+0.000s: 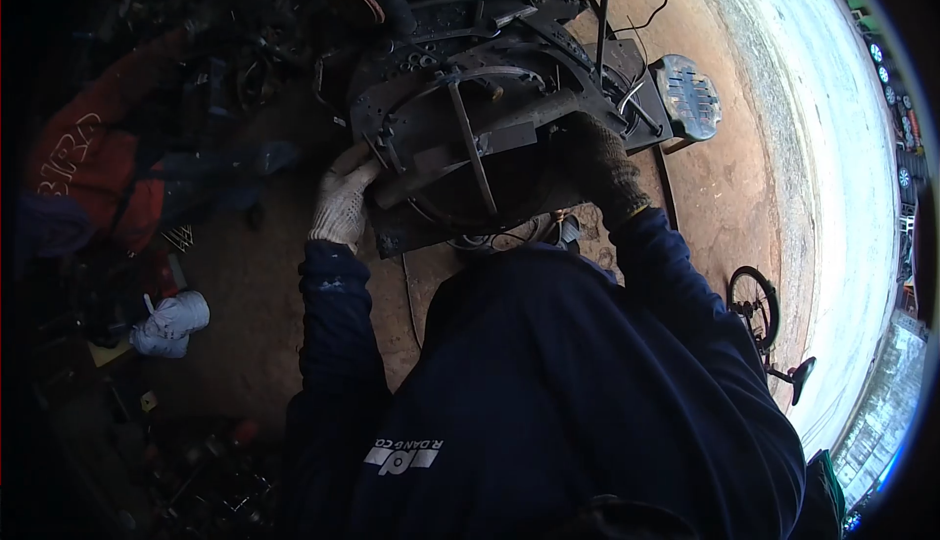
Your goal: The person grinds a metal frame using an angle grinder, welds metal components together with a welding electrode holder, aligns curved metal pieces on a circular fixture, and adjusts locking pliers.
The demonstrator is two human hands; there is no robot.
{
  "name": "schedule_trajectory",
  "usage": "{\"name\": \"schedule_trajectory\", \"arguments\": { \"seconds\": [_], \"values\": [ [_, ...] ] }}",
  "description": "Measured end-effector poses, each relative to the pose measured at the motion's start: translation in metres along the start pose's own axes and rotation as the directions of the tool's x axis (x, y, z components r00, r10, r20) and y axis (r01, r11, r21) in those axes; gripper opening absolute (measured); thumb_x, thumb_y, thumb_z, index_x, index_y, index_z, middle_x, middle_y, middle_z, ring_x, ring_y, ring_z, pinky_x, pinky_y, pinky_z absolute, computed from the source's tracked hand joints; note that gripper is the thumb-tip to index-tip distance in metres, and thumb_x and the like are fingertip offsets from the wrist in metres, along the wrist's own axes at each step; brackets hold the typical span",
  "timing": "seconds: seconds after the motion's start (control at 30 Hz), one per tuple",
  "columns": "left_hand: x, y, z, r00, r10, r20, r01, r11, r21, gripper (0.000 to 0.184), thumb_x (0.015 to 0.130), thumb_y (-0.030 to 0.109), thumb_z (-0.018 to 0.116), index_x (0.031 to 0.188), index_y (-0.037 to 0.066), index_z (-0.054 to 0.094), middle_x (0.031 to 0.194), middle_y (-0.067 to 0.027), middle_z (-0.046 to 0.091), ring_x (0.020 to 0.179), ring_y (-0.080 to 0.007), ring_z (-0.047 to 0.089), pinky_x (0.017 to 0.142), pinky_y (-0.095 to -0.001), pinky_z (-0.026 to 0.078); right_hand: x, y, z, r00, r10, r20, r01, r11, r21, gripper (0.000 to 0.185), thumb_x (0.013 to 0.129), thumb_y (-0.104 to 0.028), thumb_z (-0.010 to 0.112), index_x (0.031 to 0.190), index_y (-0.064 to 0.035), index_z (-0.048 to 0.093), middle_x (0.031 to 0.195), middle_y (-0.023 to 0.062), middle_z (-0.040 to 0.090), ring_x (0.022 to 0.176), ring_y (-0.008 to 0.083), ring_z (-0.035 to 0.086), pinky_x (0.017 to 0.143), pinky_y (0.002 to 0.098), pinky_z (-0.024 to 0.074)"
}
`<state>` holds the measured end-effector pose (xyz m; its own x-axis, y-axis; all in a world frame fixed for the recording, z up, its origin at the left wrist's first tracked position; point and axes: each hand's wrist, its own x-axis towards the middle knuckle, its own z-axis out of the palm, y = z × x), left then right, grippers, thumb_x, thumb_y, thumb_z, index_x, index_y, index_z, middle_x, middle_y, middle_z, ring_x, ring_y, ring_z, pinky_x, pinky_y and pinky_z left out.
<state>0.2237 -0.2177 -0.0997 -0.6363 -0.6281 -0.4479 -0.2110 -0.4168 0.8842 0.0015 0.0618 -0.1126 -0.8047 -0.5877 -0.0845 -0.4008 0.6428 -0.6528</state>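
A dark metal tube point(524, 114) lies slantwise across a blackened steel work table point(416, 238). A flat metal bar point(472, 146) crosses over it. My left hand point(343, 195), in a pale knitted glove, is at the table's left edge by the tube's lower end. Its fingers are curled by a thin upright metal piece point(385, 151); what they grip is hidden. Near the tube's upper right end is my right hand point(605, 166), in a dark, dirty knitted glove. Shadow and the metal hide its fingertips.
Curved steel plates and rods fill the table's far side. A worn stool point(688, 97) stands at its right. A person in a red top point(103, 173) is at the left, near a white bundle point(171, 325). A bicycle point(754, 310) is at the right; a cable point(409, 300) crosses the floor.
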Motion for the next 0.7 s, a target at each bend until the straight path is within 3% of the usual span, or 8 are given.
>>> {"name": "schedule_trajectory", "arguments": {
  "seconds": [0.1, 0.13, 0.2, 0.3, 0.43, 0.53, 0.63, 0.7],
  "values": [
    [0.003, 0.007, -0.007, 0.999, 0.022, 0.043, -0.03, 0.983, 0.181, 0.034, 0.089, 0.01, 0.072, 0.121, -0.001, 0.068, 0.113, -0.009, 0.071, 0.105, -0.0167, 0.065, 0.094, -0.0297, 0.05, 0.005, 0.008, 0.001, 0.994, 0.068, 0.091, -0.077, 0.992, 0.103, 0.032, 0.089, -0.031, 0.069, 0.111, -0.0072, 0.069, 0.103, 0.0157, 0.071, 0.1, 0.031, 0.07, 0.087, 0.0415, 0.0533],
    [0.005, 0.01, -0.01, 0.999, 0.023, 0.036, -0.03, 0.983, 0.182, 0.034, 0.089, 0.01, 0.072, 0.121, -0.001, 0.068, 0.113, -0.009, 0.071, 0.105, -0.0167, 0.065, 0.094, -0.0297, 0.05, 0.006, 0.011, 0.003, 0.993, 0.064, 0.096, -0.074, 0.992, 0.107, 0.032, 0.089, -0.031, 0.069, 0.111, -0.0072, 0.069, 0.103, 0.0157, 0.071, 0.1, 0.031, 0.07, 0.087, 0.0415, 0.0533],
    [0.012, 0.016, -0.016, 0.996, 0.042, 0.078, -0.068, 0.925, 0.374, 0.029, 0.09, 0.01, 0.07, 0.116, -0.002, 0.07, 0.109, -0.0073, 0.072, 0.099, -0.0148, 0.065, 0.092, -0.0284, 0.05, 0.009, 0.019, 0.005, 0.997, 0.009, 0.079, -0.019, 0.992, 0.122, 0.031, 0.09, -0.03, 0.068, 0.11, -0.0073, 0.069, 0.101, 0.0144, 0.072, 0.096, 0.0295, 0.07, 0.086, 0.0399, 0.0537],
    [0.016, 0.009, -0.015, 0.992, 0.093, 0.091, -0.115, 0.951, 0.286, 0.024, 0.09, 0.01, 0.07, 0.111, -0.001, 0.071, 0.104, -0.0053, 0.072, 0.096, -0.0126, 0.065, 0.091, -0.0273, 0.049, 0.02, 0.034, 0.005, 0.988, -0.115, 0.103, 0.111, 0.993, 0.049, 0.029, 0.091, -0.029, 0.069, 0.109, -0.007, 0.07, 0.1, 0.0133, 0.072, 0.096, 0.0282, 0.07, 0.085, 0.0393, 0.0541],
    [0.014, 0.005, -0.011, 0.99, 0.133, 0.039, -0.139, 0.955, 0.262, 0.021, 0.09, 0.01, 0.069, 0.108, 0.0, 0.072, 0.099, -0.0022, 0.071, 0.092, -0.01, 0.063, 0.086, -0.026, 0.049, 0.027, 0.045, 0.007, 0.985, -0.117, 0.124, 0.116, 0.993, 0.019, 0.028, 0.09, -0.028, 0.07, 0.109, -0.007, 0.071, 0.1, 0.013, 0.072, 0.095, 0.0275, 0.071, 0.084, 0.0379, 0.0549],
    [0.024, 0.001, -0.019, 0.986, 0.159, 0.052, -0.167, 0.941, 0.294, 0.018, 0.09, 0.011, 0.069, 0.105, 0.001, 0.072, 0.094, 0.0008, 0.069, 0.085, -0.0081, 0.06, 0.08, -0.0252, 0.048, 0.034, 0.06, 0.02, 0.986, 0.003, 0.165, -0.043, 0.97, 0.237, 0.028, 0.088, -0.025, 0.071, 0.109, -0.0061, 0.071, 0.099, 0.0119, 0.072, 0.092, 0.0249, 0.071, 0.082, 0.0372, 0.0557],
    [0.036, -0.002, -0.021, 0.978, 0.185, 0.094, -0.207, 0.918, 0.337, 0.017, 0.091, 0.012, 0.069, 0.103, 0.001, 0.072, 0.09, 0.0021, 0.067, 0.08, -0.0073, 0.056, 0.077, -0.0253, 0.046, 0.034, 0.06, 0.013, 0.988, -0.059, 0.145, 0.017, 0.96, 0.279, 0.028, 0.087, -0.021, 0.071, 0.11, -0.0038, 0.07, 0.097, 0.0101, 0.072, 0.089, 0.0207, 0.07, 0.081, 0.0362, 0.0563],
    [0.045, -0.002, -0.025, 0.977, 0.18, 0.116, -0.213, 0.871, 0.442, 0.017, 0.091, 0.012, 0.068, 0.103, 0.0, 0.072, 0.092, -0.0004, 0.069, 0.083, -0.0082, 0.059, 0.078, -0.0263, 0.048, 0.029, 0.045, 0.005, 0.986, -0.082, 0.143, 0.083, 0.997, -0.003, 0.027, 0.089, -0.019, 0.069, 0.11, -0.0023, 0.07, 0.097, 0.0089, 0.072, 0.089, 0.0183, 0.069, 0.08, 0.0356, 0.0562]
  ]
}}
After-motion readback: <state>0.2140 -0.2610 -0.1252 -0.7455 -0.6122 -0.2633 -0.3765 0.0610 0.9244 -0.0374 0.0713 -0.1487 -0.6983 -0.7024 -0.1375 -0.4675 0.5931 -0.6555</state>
